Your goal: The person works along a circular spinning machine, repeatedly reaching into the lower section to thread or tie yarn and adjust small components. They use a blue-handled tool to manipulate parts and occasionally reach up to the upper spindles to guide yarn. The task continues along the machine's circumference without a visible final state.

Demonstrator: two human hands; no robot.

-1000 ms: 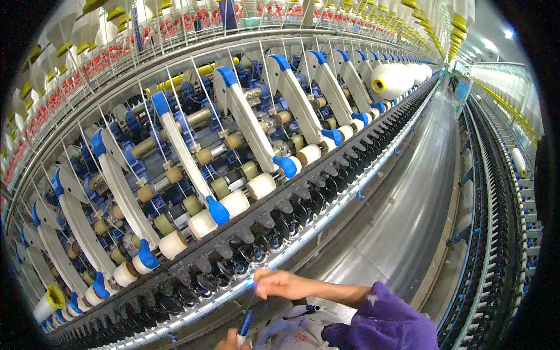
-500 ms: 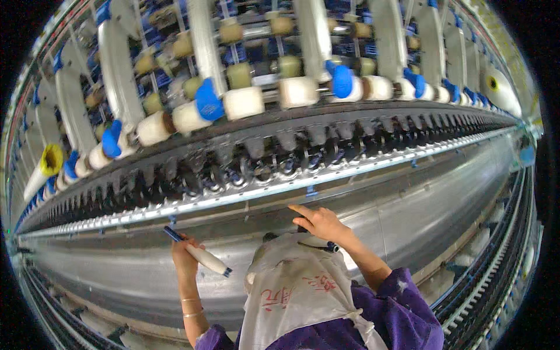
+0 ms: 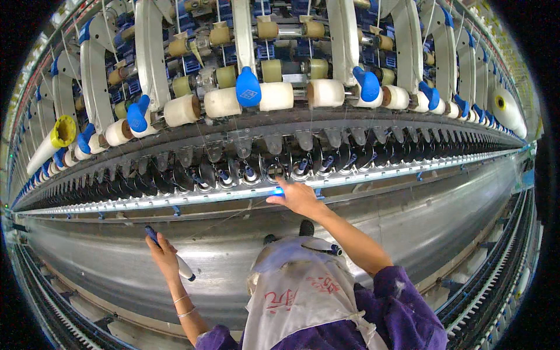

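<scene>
My left hand is wrapped around a yarn bobbin wound with white yarn, its dark blue end sticking up past my fingers. A fine thread seems to run from that bobbin toward the right. My right hand is at the front rail of a spinning frame, index finger stretched to one spindle position and thumb apart. Beside my fingertips a small blue light glows on the rail. Dark tube tops stand in the neighbouring spindle positions. Whether my right fingertips touch thread is too small to tell.
White rollers and blue levers line the frame above the spindles. A large white yarn cone is at the far right. Another small bobbin lies at my pale apron. Machine rails run behind on both sides.
My right hand has moved up and left to the rail, where a blue light now shows. My left hand has shifted left with the bobbin. The view has turned slightly.
</scene>
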